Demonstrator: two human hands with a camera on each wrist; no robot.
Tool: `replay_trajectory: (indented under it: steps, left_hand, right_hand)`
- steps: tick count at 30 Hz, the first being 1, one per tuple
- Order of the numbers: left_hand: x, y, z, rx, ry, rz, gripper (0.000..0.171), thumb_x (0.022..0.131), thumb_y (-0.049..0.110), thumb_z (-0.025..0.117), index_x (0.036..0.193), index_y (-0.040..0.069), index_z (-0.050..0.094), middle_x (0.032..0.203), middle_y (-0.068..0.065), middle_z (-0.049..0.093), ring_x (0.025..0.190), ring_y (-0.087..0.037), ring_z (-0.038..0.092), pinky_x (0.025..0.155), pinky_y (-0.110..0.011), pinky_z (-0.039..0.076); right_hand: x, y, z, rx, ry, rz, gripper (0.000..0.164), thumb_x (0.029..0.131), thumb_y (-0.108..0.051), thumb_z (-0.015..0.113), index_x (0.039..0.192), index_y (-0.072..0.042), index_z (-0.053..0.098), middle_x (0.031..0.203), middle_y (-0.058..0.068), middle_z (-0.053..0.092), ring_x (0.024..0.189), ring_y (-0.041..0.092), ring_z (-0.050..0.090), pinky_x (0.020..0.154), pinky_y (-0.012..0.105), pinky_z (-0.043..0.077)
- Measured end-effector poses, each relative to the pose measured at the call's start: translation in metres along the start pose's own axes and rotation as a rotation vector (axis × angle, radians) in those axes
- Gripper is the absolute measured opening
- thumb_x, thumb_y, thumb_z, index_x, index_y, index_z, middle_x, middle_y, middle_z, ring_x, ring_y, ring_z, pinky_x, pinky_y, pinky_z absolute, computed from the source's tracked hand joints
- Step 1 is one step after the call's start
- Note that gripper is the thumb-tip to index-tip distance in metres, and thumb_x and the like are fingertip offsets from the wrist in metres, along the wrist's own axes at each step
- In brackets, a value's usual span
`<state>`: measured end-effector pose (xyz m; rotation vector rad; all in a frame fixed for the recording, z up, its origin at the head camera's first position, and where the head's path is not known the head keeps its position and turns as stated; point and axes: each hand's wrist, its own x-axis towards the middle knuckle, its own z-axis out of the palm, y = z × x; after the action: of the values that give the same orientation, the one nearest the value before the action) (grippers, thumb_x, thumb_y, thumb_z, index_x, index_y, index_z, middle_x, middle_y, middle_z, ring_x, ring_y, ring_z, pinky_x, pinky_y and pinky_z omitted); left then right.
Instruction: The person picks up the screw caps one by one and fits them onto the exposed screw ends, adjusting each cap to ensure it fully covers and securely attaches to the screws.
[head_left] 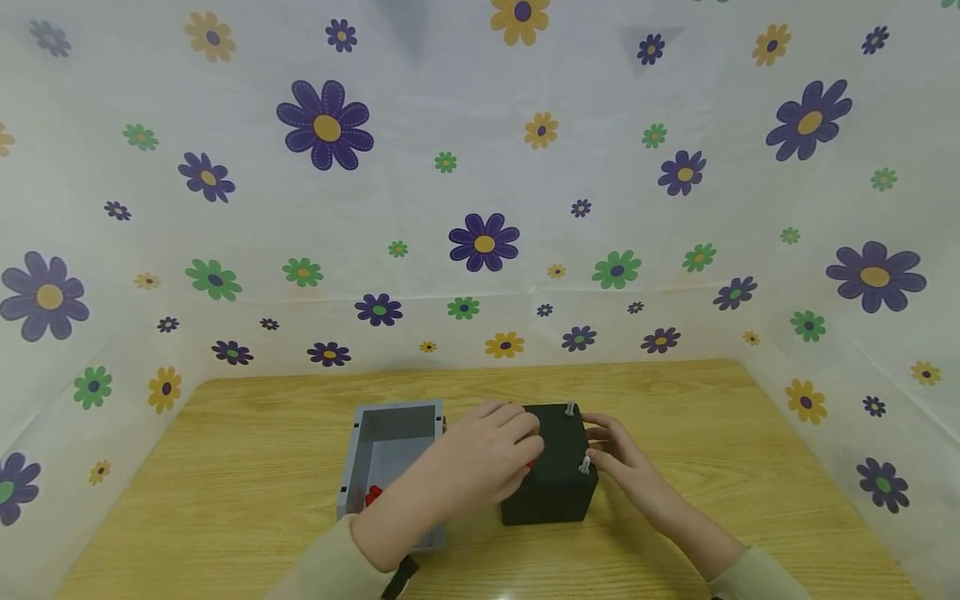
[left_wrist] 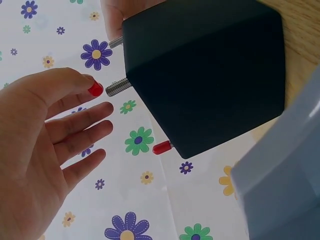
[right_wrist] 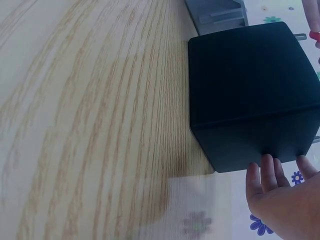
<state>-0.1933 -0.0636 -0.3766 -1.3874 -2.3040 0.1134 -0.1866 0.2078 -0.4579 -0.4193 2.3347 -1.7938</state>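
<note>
A black block [head_left: 551, 502] stands on the table with threaded metal studs sticking up from its top. In the left wrist view, a red cap [left_wrist: 162, 147] covers one corner stud, while another stud [left_wrist: 118, 87] is bare. My left hand [head_left: 486, 450] pinches a second red cap [left_wrist: 95, 89] between thumb and forefinger, its end close to that bare stud. The other left fingers are spread loosely. Against the block's right side rests my right hand [head_left: 633, 475], fingertips [right_wrist: 268, 167] touching it with fairly straight fingers.
Left of the block sits a grey bin [head_left: 397, 407], with red caps [head_left: 373, 494] inside, partly hidden by my left forearm. A small black strap-like piece [head_left: 401, 577] shows by the left sleeve. A flower-printed sheet [head_left: 420, 192] surrounds the wooden table [head_left: 255, 467].
</note>
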Motion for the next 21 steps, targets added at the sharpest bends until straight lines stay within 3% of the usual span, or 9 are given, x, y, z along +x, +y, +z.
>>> replay_trajectory:
  steps: [9, 21]
  left_hand:
    - [0.002, -0.001, 0.005, -0.053, -0.033, -0.027, 0.013, 0.101, 0.029, 0.073, 0.112, 0.022, 0.072, 0.119, 0.005, 0.07, 0.116, -0.015, 0.064, 0.11, -0.033, 0.052]
    - [0.0, -0.003, 0.012, -0.071, 0.006, -0.02, 0.011, 0.1, 0.029, 0.074, 0.107, 0.022, 0.071, 0.116, 0.004, 0.069, 0.112, -0.015, 0.064, 0.108, -0.033, 0.052]
  right_hand:
    - [0.0, 0.001, 0.0, -0.009, 0.005, -0.024, 0.052, 0.113, -0.016, 0.047, 0.16, -0.001, 0.032, 0.151, 0.03, 0.044, 0.131, 0.027, 0.051, 0.101, 0.02, 0.051]
    - [0.0, 0.001, 0.001, -0.01, 0.018, -0.005, 0.052, 0.113, -0.017, 0.048, 0.16, -0.002, 0.033, 0.153, 0.03, 0.045, 0.134, 0.03, 0.05, 0.101, 0.021, 0.052]
